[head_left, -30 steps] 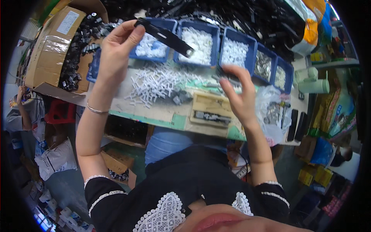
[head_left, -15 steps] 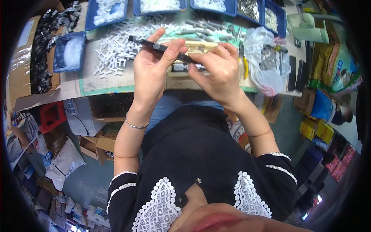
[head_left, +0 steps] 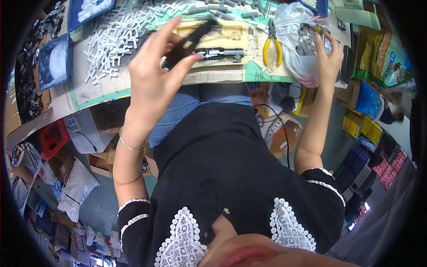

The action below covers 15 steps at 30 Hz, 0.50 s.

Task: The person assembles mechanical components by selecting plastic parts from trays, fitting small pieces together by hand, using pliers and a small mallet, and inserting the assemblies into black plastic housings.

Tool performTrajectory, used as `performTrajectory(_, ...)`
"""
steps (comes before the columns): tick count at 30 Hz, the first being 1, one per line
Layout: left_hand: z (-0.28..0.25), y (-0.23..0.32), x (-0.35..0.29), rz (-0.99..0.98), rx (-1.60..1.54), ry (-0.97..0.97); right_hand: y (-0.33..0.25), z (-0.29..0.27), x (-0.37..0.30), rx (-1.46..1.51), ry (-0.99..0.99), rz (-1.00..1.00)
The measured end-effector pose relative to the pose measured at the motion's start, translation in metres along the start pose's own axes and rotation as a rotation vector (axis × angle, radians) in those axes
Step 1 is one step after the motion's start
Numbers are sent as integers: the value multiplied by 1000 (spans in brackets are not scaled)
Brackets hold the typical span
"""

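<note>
My left hand (head_left: 153, 66) is closed round a long black plastic casing (head_left: 191, 42), tilted with its far end to the upper right; the fingers hide part of it. Beneath it lies a cream moulded tray (head_left: 247, 33), and a black and silver mechanism (head_left: 222, 54) rests along its near side. My right hand (head_left: 330, 55) reaches over the clear plastic bag (head_left: 289, 26), thumb and forefinger apart. At its fingertips is the yellowish handle of a tool (head_left: 319, 29); whether they touch it I cannot tell. Yellow-handled pliers (head_left: 272, 46) lie between the tray and the bag.
A heap of white branched plastic parts (head_left: 111, 44) covers the table's left side, beside a blue bin (head_left: 55, 60) of clear pieces. Grey tubular parts (head_left: 218, 9) lie behind the tray. Black parts (head_left: 33, 84) fill a carton at far left. A cable (head_left: 287, 133) hangs below the table.
My right hand has let go of the black casing and moved right to the plastic bag. The left hand keeps the casing, now tilted the other way. The view has shifted toward the table's near edge.
</note>
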<state>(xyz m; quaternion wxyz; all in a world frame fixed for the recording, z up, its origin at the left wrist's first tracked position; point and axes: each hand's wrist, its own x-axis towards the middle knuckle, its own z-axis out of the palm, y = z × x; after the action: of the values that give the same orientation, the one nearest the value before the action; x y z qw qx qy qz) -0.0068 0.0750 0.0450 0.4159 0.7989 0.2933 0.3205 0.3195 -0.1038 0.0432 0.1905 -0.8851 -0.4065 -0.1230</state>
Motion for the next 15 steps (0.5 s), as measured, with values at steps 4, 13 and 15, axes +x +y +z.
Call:
performTrajectory(4, 17, -14, -2, 411, 172, -115, 72, 21, 14, -97, -236, 169)
performTrajectory(13, 32, -18, 2, 423, 345, -221, 59, 32, 30, -376, -166, 211)
performTrajectory(15, 34, -18, 2, 401, 331, -243, 63, 29, 30, -359, -92, 225)
